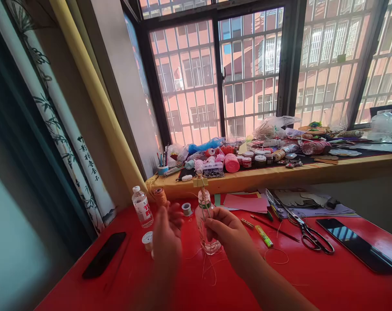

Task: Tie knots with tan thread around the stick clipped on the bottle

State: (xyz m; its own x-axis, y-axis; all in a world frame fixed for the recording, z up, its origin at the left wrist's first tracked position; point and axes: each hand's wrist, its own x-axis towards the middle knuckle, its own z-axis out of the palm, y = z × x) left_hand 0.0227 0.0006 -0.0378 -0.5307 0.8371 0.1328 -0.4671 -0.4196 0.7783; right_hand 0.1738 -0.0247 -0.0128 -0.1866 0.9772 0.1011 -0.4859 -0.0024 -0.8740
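Observation:
My right hand (230, 231) is closed in a pinch on a thin corded piece (205, 211) of greenish-brown strands. Loose thread ends (209, 274) trail below it over the table. Directly behind these fingers stands a clear bottle (212, 246) with an open neck; whether the hand also touches it I cannot tell. To the left, my left hand (168, 231) is raised and blurred, fingers apart, with nothing visible in it. A spool of orange-brown cord (159, 196) stands just beyond it, and a white spool (147, 240) is partly hidden beside it.
On the red table (124, 293) are a labelled water bottle (142, 209), two phones, one a black phone (104, 255), a small thread spool (186, 209), a green-yellow lighter (263, 236), scissors (308, 233) and coloured paper (244, 202). Yarn and jars crowd the windowsill (351, 166).

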